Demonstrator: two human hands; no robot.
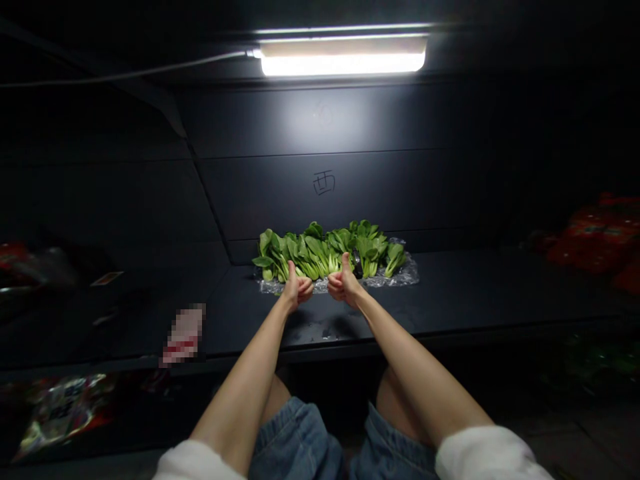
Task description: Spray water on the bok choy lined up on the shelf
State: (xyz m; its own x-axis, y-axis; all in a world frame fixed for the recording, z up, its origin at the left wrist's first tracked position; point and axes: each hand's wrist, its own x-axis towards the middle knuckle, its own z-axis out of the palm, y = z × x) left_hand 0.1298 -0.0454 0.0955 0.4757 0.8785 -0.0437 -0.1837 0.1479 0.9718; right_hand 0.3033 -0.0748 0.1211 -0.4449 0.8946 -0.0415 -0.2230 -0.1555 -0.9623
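Observation:
Both my arms reach forward over a dark shelf [450,300]. My left hand [297,288] is a fist with the thumb pointing up, and nothing shows in it. My right hand [344,285] makes the same thumbs-up fist, close beside the left, also with nothing in it. Just behind both hands lies a row of green bok choy [325,250] on a sheet of clear plastic film [407,273], against the shelf's back wall.
A lit tube lamp [343,59] hangs above the shelf. Red packaged goods [597,237] sit at the far right. Shiny packets [60,410] lie lower left, beside a blurred label [183,333]. A character is drawn on the back panel [324,181].

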